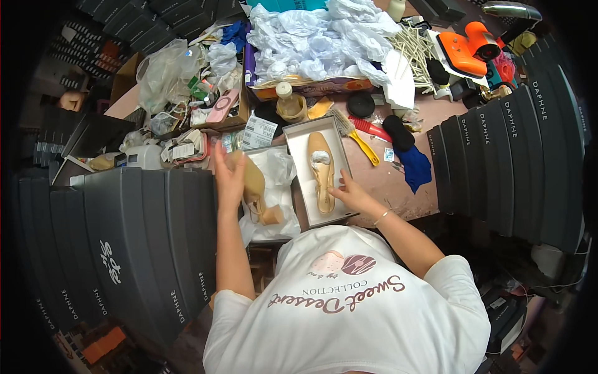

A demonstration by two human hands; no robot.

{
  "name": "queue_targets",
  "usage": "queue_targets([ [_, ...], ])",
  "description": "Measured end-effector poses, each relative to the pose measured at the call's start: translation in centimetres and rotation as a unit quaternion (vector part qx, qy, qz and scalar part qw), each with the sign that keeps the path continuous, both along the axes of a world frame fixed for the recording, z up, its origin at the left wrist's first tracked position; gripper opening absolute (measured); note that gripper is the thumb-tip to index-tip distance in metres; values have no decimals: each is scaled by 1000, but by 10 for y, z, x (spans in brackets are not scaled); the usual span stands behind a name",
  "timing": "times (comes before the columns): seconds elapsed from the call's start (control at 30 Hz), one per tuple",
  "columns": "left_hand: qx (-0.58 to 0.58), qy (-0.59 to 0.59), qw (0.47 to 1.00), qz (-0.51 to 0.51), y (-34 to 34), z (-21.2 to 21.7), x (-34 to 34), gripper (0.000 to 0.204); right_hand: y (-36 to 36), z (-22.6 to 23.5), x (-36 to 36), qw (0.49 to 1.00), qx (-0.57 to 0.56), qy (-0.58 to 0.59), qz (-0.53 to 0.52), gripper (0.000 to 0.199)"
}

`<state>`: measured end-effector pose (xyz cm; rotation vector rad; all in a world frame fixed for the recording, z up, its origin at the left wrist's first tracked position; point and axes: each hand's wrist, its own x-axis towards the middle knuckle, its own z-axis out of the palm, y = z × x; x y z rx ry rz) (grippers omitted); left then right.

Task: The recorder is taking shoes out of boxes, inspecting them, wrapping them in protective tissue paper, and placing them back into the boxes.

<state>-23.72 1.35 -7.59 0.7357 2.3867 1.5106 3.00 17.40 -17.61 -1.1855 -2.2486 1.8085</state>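
Observation:
My left hand grips a tan slingback shoe by its toe end, and the shoe is slightly blurred. It is tilted on its side over a box part lined with white tissue paper, its block heel turned toward me. A matching tan shoe lies sole down in the white-lined shoe box to the right, toe pointing away, with crumpled paper inside it. My right hand reaches over that box's right edge, fingers apart, fingertips at the shoe's heel strap.
Dark shoe boxes stand in rows at left and right. Behind are a purple carton of crumpled tissue, a bottle, a yellow-handled brush, a blue cloth, white sticks and an orange device.

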Motion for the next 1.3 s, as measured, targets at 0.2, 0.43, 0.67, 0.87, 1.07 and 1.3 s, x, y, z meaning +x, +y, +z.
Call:
queue_targets([
  [0.2,83,-303,941,-121,18,-18,69,58,-22,-31,-19,984,-149,40,-88,78],
  [0.43,306,-659,687,-19,33,-25,109,59,2,113,-1,815,-560,142,-35,35],
  [0.67,376,-555,733,117,25,12,115,53,-12,130,17,727,-623,275,-84,76],
  [0.87,360,-524,755,160,15,24,127,57,-36,125,30,711,-611,336,-90,75],
  [1.07,360,-564,736,102,11,21,123,50,-52,152,31,875,-368,312,-35,75],
  [1.3,214,-655,723,-44,28,15,125,56,-60,198,28,893,241,230,302,74],
])
